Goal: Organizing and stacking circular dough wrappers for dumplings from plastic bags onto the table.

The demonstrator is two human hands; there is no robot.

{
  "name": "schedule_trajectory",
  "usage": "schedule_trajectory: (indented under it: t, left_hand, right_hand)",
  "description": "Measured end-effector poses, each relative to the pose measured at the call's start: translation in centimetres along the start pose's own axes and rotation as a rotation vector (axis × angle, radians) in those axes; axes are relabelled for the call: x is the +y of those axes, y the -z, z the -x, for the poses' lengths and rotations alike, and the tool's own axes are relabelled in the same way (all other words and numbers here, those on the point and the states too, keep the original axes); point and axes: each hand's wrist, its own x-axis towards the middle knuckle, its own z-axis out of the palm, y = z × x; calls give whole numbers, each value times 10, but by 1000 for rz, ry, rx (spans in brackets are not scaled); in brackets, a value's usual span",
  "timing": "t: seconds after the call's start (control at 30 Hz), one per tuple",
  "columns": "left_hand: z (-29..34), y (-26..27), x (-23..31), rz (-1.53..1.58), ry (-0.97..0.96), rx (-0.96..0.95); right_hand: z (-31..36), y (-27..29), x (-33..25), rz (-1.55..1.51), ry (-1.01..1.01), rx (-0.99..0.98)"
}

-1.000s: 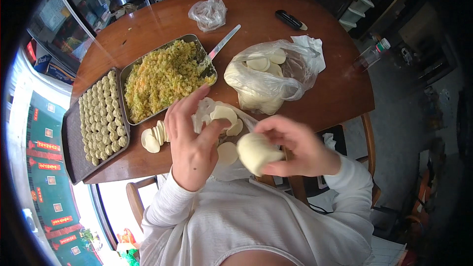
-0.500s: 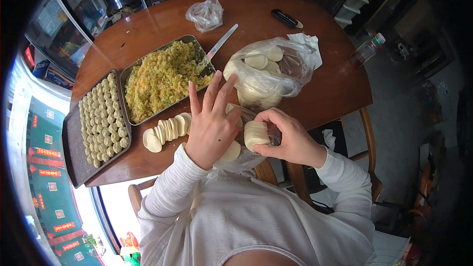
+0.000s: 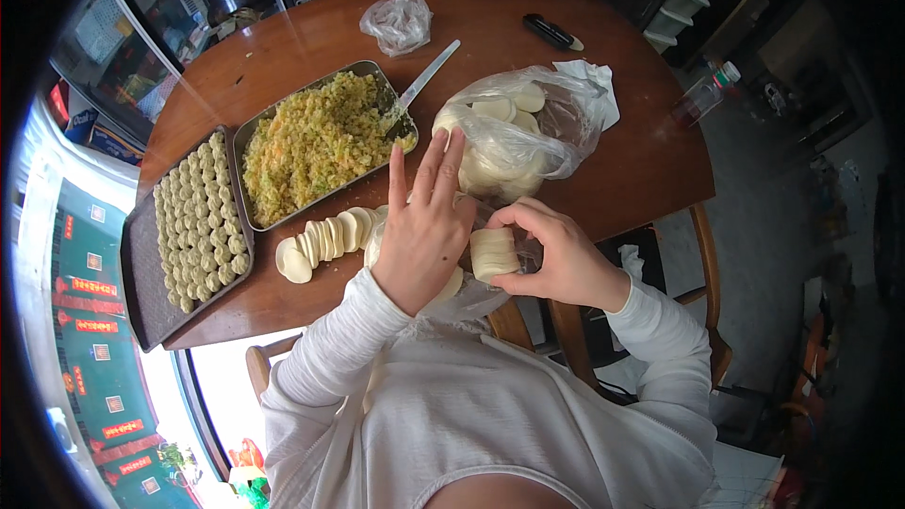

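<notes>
My right hand (image 3: 561, 259) is closed around a short stack of round pale dough wrappers (image 3: 492, 254), thumb below and fingers above. Just left of it, my left hand (image 3: 424, 240) has three fingers stretched up and its index finger bent down. Its thumb is hidden, and what the fingertips pinch, if anything, does not show. Part of a pale round wrapper (image 3: 450, 285) shows beside this hand, over a clear plastic bag (image 3: 481, 300) at the table's near edge. Left of my hands, a row of overlapping wrappers (image 3: 325, 239) lies on the table.
A metal tray (image 3: 253, 210) holds chopped yellow-green filling, with a white-bladed knife (image 3: 429, 75) resting at its corner. Further left, a dark tray (image 3: 141, 269) carries many small dumplings. Beyond my hands stands a plastic bag of wrappers (image 3: 518, 137). A crumpled bag (image 3: 398, 24) and black-handled tool (image 3: 551, 33) lie farther back.
My left hand has shifted slightly right, its raised fingers closer together. My right hand still grips the stack in nearly the same place. The whole view has shifted a little.
</notes>
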Motion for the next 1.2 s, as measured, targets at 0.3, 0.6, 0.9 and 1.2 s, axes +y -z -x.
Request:
schedule_trajectory:
  t: [0.3,0.6,0.9,1.2]
  left_hand:
    - [9,17,-16,163,375,117]
    - [16,3,-33,195,404,22]
    - [3,21,-26,327,140,108]
    - [5,19,-15,463,-94,-36]
  right_hand:
    - [-1,1,2,4,11,-39]
    - [-27,-16,42,-356,-162,-218]
    - [-26,-32,31,-103,-58,-48]
    - [-7,-23,19,470,89,100]
